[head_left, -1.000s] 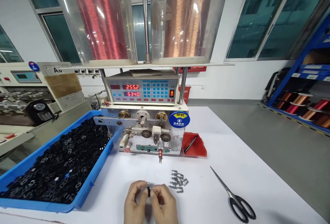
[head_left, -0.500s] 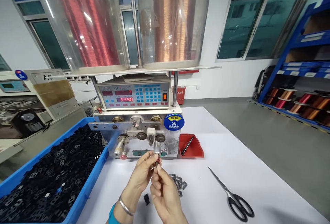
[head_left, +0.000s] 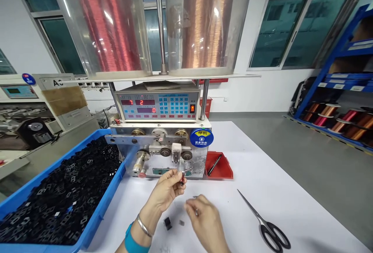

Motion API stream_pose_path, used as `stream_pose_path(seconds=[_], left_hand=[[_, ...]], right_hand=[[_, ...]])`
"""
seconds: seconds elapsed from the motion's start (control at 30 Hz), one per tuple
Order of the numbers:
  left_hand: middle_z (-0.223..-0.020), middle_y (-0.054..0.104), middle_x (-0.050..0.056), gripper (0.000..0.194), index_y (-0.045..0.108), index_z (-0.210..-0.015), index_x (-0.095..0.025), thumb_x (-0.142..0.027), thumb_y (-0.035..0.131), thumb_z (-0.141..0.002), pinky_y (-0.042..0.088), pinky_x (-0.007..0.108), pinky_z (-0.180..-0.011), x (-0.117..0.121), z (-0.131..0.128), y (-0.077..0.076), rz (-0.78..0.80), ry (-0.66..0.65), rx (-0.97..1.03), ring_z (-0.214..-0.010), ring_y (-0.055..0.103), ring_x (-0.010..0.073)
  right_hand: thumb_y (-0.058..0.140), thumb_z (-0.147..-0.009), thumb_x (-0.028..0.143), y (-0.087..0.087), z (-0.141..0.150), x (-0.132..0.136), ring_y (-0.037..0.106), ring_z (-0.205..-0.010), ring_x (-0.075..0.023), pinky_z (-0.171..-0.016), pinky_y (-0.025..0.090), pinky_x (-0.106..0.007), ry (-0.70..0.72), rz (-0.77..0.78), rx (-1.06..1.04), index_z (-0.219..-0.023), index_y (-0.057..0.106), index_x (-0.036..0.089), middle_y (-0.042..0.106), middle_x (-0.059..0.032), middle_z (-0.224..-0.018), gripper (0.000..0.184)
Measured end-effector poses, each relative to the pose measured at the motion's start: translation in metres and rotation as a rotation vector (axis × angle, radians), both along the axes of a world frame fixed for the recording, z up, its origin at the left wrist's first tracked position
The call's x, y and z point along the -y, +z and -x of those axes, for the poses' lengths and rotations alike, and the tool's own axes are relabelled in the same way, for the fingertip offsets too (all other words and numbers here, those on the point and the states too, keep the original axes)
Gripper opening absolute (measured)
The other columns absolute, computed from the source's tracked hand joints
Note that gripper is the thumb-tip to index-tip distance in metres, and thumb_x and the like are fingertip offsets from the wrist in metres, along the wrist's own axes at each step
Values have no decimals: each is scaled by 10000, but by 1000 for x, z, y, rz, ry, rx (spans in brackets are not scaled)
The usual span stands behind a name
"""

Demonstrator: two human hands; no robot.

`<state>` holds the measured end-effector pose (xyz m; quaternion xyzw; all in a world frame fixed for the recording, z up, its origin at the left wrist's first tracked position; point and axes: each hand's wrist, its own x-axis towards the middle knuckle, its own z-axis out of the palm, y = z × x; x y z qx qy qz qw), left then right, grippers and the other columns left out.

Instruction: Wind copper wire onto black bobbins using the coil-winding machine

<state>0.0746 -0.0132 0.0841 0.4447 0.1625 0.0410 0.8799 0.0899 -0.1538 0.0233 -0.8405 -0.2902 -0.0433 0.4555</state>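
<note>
My left hand (head_left: 164, 191) reaches up to the winding machine, its fingertips pinched around the red-banded spindle tip (head_left: 182, 178). My right hand (head_left: 204, 218) hangs low over the white table, fingers curled on what looks like a small metal clip (head_left: 196, 212). The heap of metal clips mostly lies hidden behind that hand, with one edge showing (head_left: 195, 196). Below the spindle, a black bobbin core (head_left: 167, 223) sits on the table beside a small grey metal piece (head_left: 181, 222).
A blue tray (head_left: 99, 175) full of black cores fills the left side. Black scissors (head_left: 271, 233) lie to the right, and a red bin (head_left: 218, 166) holding a pen stands by the machine. Above the machine are large cased spools of red and copper wire (head_left: 204, 24).
My right hand has left the spindle and dropped down and rightward over the clips. My left hand stays at the spindle. The machine's display now reads differently.
</note>
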Motion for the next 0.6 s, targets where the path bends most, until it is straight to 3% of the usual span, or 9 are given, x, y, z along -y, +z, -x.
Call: stream_pose_path(seconds=[0.07,0.13,0.23,0.33,0.43,0.5,0.6], left_hand=[[-563,622,-22,377,558,-656,-148,-346,847,-517,436,177,-469,0,-1,0,13,6,19,-469,553,64],[-538,602,-34,369,565,-656,-145,-330,851,-514,431,175,-468,0,-2,1,32,7,32,-456,542,59],[-532,586,-37,369,566,-634,-143,-324,859,-500,424,179,-473,3,2,2,58,-17,41,-447,531,56],[-556,587,-28,361,604,-688,-143,-334,855,-512,408,192,-478,11,17,-6,50,-49,35,-450,525,63],[-578,581,-19,373,655,-808,-140,-373,821,-568,396,207,-499,21,41,-28,5,-44,52,-470,511,69],[-612,600,-5,364,674,-844,-141,-396,790,-612,417,224,-559,25,54,-47,-33,28,66,-522,523,80],[-698,658,25,337,696,-848,-159,-401,776,-628,452,262,-674,29,66,-71,-111,173,71,-644,576,125]], right_hand=[[554,-804,356,35,-12,-6,520,-495,-126,-513,418,-256,-13,-207,-45,-725,696,209,603,-28,-667,219],[571,-792,397,62,-22,-15,526,-495,-127,-472,420,-253,43,-411,-164,-900,680,191,632,-35,-721,257],[583,-779,407,78,-28,-26,539,-501,-129,-430,415,-226,142,-558,-310,-878,651,167,612,-11,-632,269],[615,-751,407,68,-20,-26,501,-436,-100,-384,382,-204,124,-605,-374,-753,624,175,602,5,-596,232],[616,-752,439,45,-3,-17,477,-370,-97,-352,371,-211,152,-585,-505,-754,624,183,585,21,-531,257],[616,-756,455,28,8,-11,505,-389,-113,-387,409,-228,168,-558,-551,-775,653,180,571,22,-498,278],[666,-707,478,5,20,-6,532,-472,-121,-430,433,-240,64,-603,-549,-816,680,182,621,-11,-623,316]])
